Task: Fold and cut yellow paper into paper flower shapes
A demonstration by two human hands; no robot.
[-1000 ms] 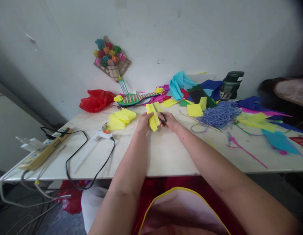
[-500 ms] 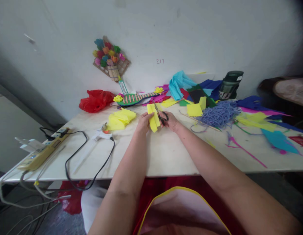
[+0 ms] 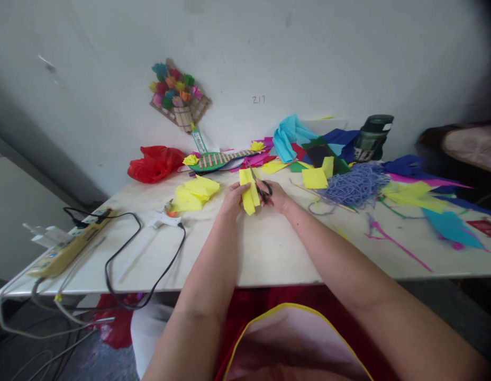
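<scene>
My left hand (image 3: 230, 198) pinches a folded strip of yellow paper (image 3: 249, 190) held upright above the white table (image 3: 253, 248). My right hand (image 3: 276, 196) grips black-handled scissors (image 3: 260, 186), whose blades reach into the paper's upper part. Both hands meet near the middle of the table, just in front of a heap of coloured paper. A crumpled yellow paper pile (image 3: 194, 192) lies just left of my left hand.
A glue gun (image 3: 163, 217) with a black cord and a power strip (image 3: 69, 242) lie at the left. A red plastic bag (image 3: 154, 162), purple yarn (image 3: 356, 185), a dark green jar (image 3: 371, 137) and scattered paper scraps crowd the back and right. A paper-flower craft (image 3: 178, 98) hangs on the wall.
The scissors have shifted slightly up along the yellow paper; the hands stay in the same spot.
</scene>
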